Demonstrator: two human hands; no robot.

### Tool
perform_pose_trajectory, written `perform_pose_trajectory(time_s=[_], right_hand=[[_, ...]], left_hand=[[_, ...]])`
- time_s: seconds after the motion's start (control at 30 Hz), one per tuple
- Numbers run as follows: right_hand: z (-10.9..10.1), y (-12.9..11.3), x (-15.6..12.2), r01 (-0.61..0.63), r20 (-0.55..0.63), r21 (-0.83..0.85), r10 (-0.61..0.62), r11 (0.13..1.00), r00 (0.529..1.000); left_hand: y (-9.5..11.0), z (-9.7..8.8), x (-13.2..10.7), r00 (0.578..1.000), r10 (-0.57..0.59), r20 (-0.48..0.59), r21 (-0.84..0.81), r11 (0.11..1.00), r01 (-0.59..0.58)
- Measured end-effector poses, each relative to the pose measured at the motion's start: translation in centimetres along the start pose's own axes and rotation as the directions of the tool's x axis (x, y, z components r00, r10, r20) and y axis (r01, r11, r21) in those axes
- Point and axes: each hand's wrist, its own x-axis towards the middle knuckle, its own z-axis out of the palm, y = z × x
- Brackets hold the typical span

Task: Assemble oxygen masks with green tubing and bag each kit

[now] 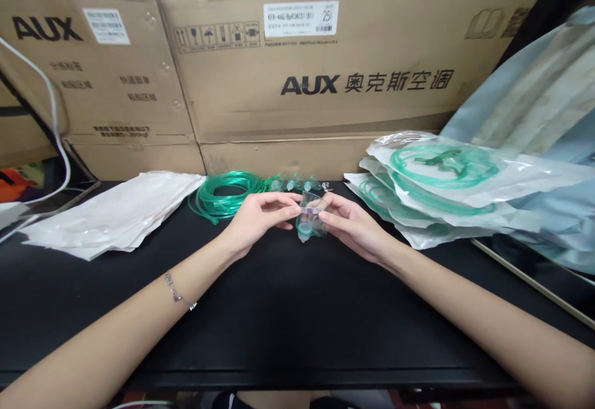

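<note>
Between my two hands is a clear greenish oxygen mask [312,226] with a metal nose strip across it, held just above the black table. My left hand [267,217] pinches one end of the strip, thumb and fingers pressed together. From the other side my right hand [351,223] grips the mask's edge near the strip's other end. The mask's round port points down toward me. Just behind my hands, several similar clear masks [292,183] stand in a row. A coil of green tubing [230,192] lies beyond my left hand.
White flat pouches [116,211] are stacked at the left. To the right sits a pile of sealed bags [441,186] with green tubing inside. A big cardboard box [325,118] closes off the back, and a pale blue plastic bag [534,105] leans at the right.
</note>
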Motion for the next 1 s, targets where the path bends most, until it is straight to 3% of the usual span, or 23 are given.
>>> perform_pose_trajectory(time_s=[0.13, 0.3, 0.4, 0.53, 0.67, 0.8, 1.0], right_hand=[[0.6, -0.1, -0.1, -0.049, 0.049, 0.018, 0.048, 0.999, 0.998], [1.8, -0.1, -0.3, -0.067, -0.109, -0.079, 0.058, 0.995, 0.992], [2.1, -0.2, -0.4, -0.023, -0.110, -0.113, 0.011, 0.993, 0.994], [1.8, 0.1, -0.5, 0.004, -0.052, -0.030, -0.005, 1.000, 0.999], [1.7, 0.1, -0.5, 0.001, -0.077, 0.121, 0.009, 0.993, 0.997], [1.7, -0.4, -0.5, 0.002, -0.092, 0.192, 0.016, 0.981, 0.996], [1.5, -0.5, -0.6, -0.023, -0.043, 0.155, 0.030, 0.988, 0.999]], left_hand=[[-0.1, 0.2, -0.1, 0.999, -0.011, -0.048, 0.016, 1.000, 0.011], [-0.3, 0.9, -0.3, 0.998, -0.040, -0.054, 0.044, 0.998, 0.043], [-0.2, 1.2, -0.4, 0.998, -0.020, -0.061, 0.065, 0.998, 0.024], [0.1, 1.6, -0.5, 0.999, -0.011, -0.051, 0.046, 0.999, 0.013], [0.2, 1.9, -0.7, 0.996, -0.078, -0.053, -0.065, 0.995, 0.074], [-0.2, 1.5, -0.6, 0.981, -0.191, 0.017, -0.149, 0.970, 0.191], [0.0, 1.6, -0.6, 0.991, -0.104, 0.088, -0.145, 0.983, 0.116]])
